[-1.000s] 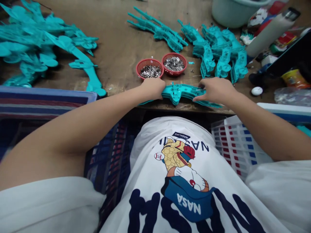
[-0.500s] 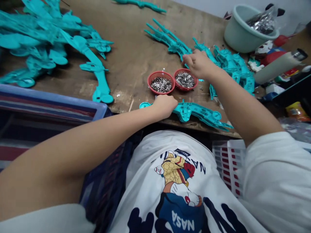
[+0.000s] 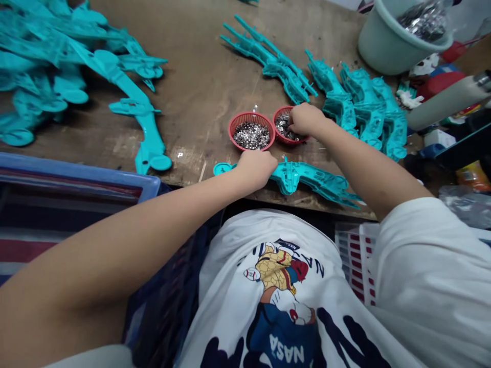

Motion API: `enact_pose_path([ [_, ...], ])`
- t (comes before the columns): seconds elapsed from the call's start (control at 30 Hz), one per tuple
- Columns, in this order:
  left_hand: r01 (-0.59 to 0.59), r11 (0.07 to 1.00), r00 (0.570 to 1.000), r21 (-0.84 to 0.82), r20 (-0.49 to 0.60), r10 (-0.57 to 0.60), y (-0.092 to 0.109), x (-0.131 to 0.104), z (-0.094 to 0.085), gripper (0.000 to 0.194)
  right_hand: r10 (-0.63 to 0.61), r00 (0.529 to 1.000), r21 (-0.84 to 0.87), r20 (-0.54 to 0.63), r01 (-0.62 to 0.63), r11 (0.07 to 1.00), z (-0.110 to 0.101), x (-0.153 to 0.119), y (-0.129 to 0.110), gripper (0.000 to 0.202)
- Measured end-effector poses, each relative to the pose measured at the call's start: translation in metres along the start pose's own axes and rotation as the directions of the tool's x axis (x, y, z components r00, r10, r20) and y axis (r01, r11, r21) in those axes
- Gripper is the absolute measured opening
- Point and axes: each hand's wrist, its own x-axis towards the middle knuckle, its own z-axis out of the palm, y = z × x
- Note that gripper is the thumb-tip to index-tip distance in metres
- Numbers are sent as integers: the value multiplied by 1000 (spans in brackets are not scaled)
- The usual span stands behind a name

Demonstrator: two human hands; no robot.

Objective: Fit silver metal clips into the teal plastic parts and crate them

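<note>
The left hand (image 3: 255,166) is closed down on a long teal plastic part (image 3: 307,180) that lies along the near edge of the worktop (image 3: 199,76). The right hand (image 3: 305,120) reaches into the right one of two small red baskets (image 3: 282,115), fingers curled among the small shiny metal pieces inside; whether it has any pinched cannot be told. The left red basket (image 3: 251,132) sits touching its neighbour and holds the same silvery bits.

Beyond the baskets lie more teal parts (image 3: 276,64), and a stacked row of them (image 3: 364,107) stands just right of the right forearm. A large loose heap of teal parts (image 3: 57,66) covers the far left. The worktop is worn brown board with scuffs.

At the far right a pale green tub (image 3: 391,43) holds a bag of shiny pieces, near a white bottle (image 3: 445,102) and mixed clutter. A blue-rimmed crate (image 3: 76,174) sits below the worktop's left edge.
</note>
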Motion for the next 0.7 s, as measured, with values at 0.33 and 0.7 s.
enact_pose_path([
  [0.33,35,999,999,-5,23,-35,-6,-4,0,54,-93,984,114,-150,111,987,-2,-1,38,40],
  [0.7,-17,996,999,91,40,14,-13,1,3,54,-269,921,497,-283,381,780,-11,-79,59,27],
])
